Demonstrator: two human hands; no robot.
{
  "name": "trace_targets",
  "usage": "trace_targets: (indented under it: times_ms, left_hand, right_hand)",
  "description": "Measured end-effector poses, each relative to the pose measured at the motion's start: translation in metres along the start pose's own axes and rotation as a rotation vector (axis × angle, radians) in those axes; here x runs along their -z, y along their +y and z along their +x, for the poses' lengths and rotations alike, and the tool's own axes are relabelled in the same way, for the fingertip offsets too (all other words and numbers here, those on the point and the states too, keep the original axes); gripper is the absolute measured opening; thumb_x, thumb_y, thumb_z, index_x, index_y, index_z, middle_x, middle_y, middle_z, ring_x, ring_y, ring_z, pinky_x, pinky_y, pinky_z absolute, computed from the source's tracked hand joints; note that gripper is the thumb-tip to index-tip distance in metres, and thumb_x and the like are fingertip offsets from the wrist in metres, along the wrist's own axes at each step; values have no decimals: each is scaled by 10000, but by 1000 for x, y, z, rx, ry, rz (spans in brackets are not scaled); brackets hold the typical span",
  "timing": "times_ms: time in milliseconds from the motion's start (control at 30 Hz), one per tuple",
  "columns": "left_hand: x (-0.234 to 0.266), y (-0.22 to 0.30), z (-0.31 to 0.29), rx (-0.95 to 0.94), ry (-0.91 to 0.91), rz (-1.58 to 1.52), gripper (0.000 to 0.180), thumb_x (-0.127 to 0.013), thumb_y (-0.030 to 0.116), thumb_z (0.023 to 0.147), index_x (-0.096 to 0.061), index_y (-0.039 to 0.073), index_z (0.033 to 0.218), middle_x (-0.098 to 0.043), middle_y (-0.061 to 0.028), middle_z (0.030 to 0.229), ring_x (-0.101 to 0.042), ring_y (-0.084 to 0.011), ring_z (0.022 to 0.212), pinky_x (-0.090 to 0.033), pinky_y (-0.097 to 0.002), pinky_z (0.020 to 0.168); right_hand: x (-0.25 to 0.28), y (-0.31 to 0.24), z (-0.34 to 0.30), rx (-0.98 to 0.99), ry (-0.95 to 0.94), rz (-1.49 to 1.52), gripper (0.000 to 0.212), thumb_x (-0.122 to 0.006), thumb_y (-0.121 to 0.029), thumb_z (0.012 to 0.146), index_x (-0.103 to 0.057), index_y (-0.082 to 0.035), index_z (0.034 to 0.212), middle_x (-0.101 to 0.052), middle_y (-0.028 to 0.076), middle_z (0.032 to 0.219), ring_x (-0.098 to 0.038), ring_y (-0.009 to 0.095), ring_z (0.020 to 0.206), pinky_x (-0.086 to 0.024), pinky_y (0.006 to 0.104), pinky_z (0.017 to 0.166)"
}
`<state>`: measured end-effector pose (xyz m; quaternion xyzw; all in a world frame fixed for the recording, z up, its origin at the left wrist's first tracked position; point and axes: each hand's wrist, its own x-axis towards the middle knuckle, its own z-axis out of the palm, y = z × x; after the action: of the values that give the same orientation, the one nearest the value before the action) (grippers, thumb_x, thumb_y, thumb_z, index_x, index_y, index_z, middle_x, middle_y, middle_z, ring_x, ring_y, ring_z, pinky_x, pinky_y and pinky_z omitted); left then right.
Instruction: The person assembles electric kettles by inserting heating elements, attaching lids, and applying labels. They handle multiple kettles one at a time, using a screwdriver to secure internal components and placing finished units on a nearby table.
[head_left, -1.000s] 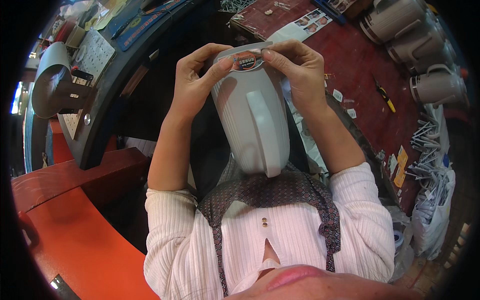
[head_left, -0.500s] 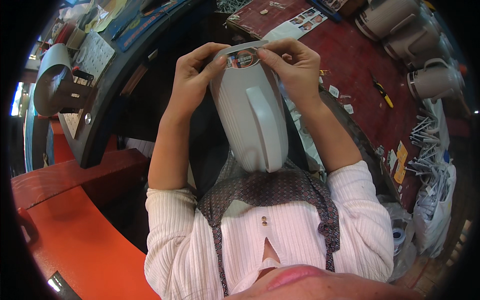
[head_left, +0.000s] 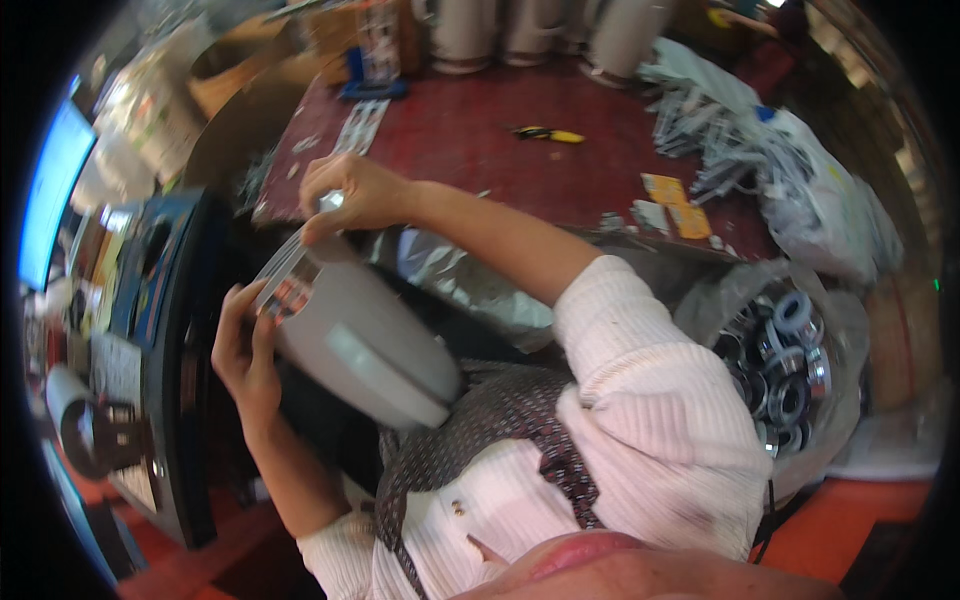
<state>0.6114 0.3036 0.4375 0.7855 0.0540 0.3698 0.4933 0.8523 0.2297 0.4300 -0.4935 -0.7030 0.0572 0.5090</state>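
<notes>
A grey plastic jug point(head_left: 372, 345) with a long side handle lies across my lap, its mouth tilted up and to the left. At the mouth sits a printed label point(head_left: 290, 298); motion blur smears it. My left hand point(head_left: 248, 350) grips the jug's rim between thumb and fingers. Just above the far side of the rim is my right hand point(head_left: 355, 192), its fingers closed. A small shiny silvery piece point(head_left: 331, 201) shows at those fingers, too blurred to name.
On the dark red table point(head_left: 460, 160) lie a yellow-handled tool point(head_left: 548, 134) and orange labels point(head_left: 677, 204). Grey jugs point(head_left: 463, 35) stand along its far edge. To the right are a bag of grey handles point(head_left: 810, 200) and a bag of ring-shaped parts point(head_left: 795, 370).
My view has turned to the right. The jug now leans to the left in the picture. My right hand has come off the rim, while my left hand stays on it.
</notes>
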Motion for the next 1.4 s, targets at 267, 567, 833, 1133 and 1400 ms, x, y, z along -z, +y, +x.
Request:
trace_targets:
  times_ms: [267, 567, 833, 1133, 1400]
  left_hand:
    - [-1, -12, -4, -349, 97, 349, 758, -691, 154, 914, -259, 22, 1523, -386, -248, 1510, -366, -387, 1415, -217, -521, 1194]
    - [-2, 9, -35, -340, 354, 268, 807, -556, 558, 946, -133, 269, 1569, -304, -230, 1555, -413, -412, 1361, -382, -562, 1102]
    - [50, 5, -45, -251, -19, -14, 565, -602, 713, 835, -612, 258, 1170, -545, -211, 1240, -537, -379, 1223, -424, -584, 1067]
    - [55, -15, -21, 56, 90, 161, 589, -812, 409, 708, -693, -33, 1080, -605, -281, 1273, -620, -373, 1160, -538, -478, 936]
    - [-4, -38, -8, 50, -482, -114, 1361, -963, 255, 475, -192, 164, 1592, -616, -144, 1322, -654, -262, 1110, -499, -420, 1026]
  right_hand:
    - [54, -49, -13, -47, 273, -55, 294, -770, -322, 845, -732, -47, 749, -698, 48, 703, -646, 150, 652, -511, 306, 604]
    - [-50, 42, -125, -1146, 793, 554, 246, -683, -269, 894, -648, -26, 910, -626, 89, 857, -582, 156, 807, -477, 387, 603]
    - [91, 52, -182, -498, 50, -463, 276, -691, -315, 840, -730, -91, 996, -721, 116, 1000, -684, 300, 932, -537, 403, 836]
    - [125, 32, -148, -1104, 223, 313, 319, -463, -277, 1050, -581, -39, 1227, -566, 28, 712, -506, 82, 538, -404, 212, 503]
    - [24, -84, -54, 86, -468, -459, 287, -620, -210, 895, -667, -50, 1129, -552, 47, 742, -514, 146, 553, -423, 294, 514]
